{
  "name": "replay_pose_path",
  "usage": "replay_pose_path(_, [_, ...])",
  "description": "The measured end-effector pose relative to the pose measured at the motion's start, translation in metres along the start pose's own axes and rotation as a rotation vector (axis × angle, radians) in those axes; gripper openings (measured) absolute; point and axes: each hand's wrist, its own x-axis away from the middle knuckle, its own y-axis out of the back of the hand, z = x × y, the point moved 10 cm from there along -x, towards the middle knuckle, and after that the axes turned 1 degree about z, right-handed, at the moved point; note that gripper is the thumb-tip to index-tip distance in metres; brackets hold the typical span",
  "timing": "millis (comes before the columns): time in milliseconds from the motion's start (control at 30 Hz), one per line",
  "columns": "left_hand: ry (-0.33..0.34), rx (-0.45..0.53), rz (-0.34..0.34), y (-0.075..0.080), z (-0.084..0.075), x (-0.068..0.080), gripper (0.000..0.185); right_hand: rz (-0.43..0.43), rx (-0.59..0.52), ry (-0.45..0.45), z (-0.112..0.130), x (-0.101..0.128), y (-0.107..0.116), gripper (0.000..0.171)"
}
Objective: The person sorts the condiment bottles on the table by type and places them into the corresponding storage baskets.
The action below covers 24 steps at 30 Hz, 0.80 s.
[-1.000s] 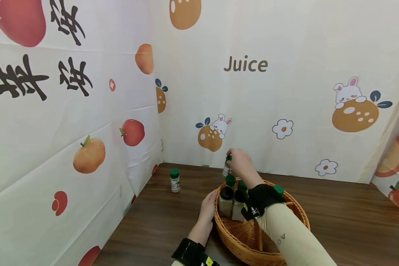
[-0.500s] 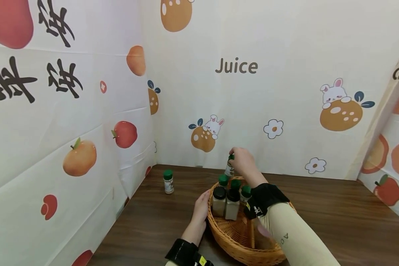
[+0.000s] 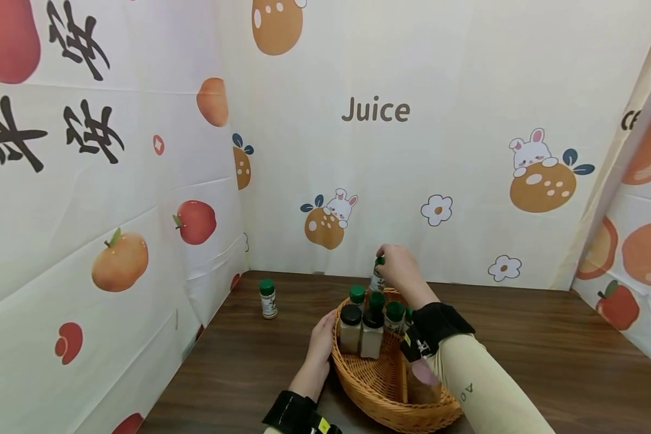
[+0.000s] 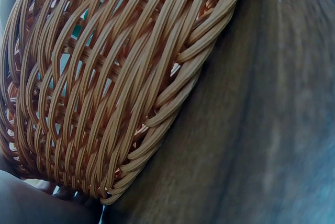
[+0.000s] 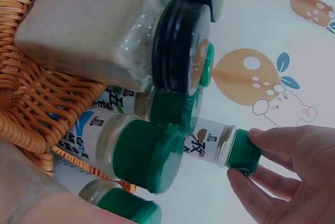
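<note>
Behind the wicker basket's (image 3: pixel 377 413) far rim, my right hand (image 3: pixel 401 265) pinches the green cap of a small spice bottle (image 3: pixel 377 283). The right wrist view shows thumb and fingertips on that bottle's cap (image 5: pixel 244 152); other bottles partly cover its label. My left hand (image 3: pixel 320 346) holds the basket's left side; in the left wrist view its fingers are mostly hidden beside the weave (image 4: pixel 104 93). Inside the basket stand two square jars with black lids (image 3: pixel 371 337) and several green-capped spice bottles (image 3: pixel 394 316).
One more green-capped spice bottle (image 3: pixel 268 299) stands apart on the dark wooden table (image 3: pixel 239 374), left of the basket. A pink item (image 3: pixel 424 372) lies in the basket, partly hidden by the right sleeve. Printed cloth walls (image 3: pixel 282 150) rise behind and at both sides.
My right hand has moved a little to the right with the spice bottle, behind the basket. The head view has turned slightly right. My left hand stays at the basket's side.
</note>
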Motion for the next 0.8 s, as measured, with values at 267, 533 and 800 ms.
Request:
replay_pose_path(267, [0.005,0.004,0.003,-0.0027,-0.001,0.0028,0.05,0.011,0.005,-0.02,-0.0028,0.002,-0.0059,0.026])
replay_pose_path(533, [0.01,0.013,0.001,-0.0029,-0.0008,0.0008,0.05,0.022,-0.013,-0.027,-0.0034,0.0035,-0.0054,0.027])
replay_pose_path(800, [0.016,0.007,-0.002,0.0006,0.0017,-0.0019,0.05,0.023,-0.005,-0.006,-0.0011,0.0045,-0.0072,0.026])
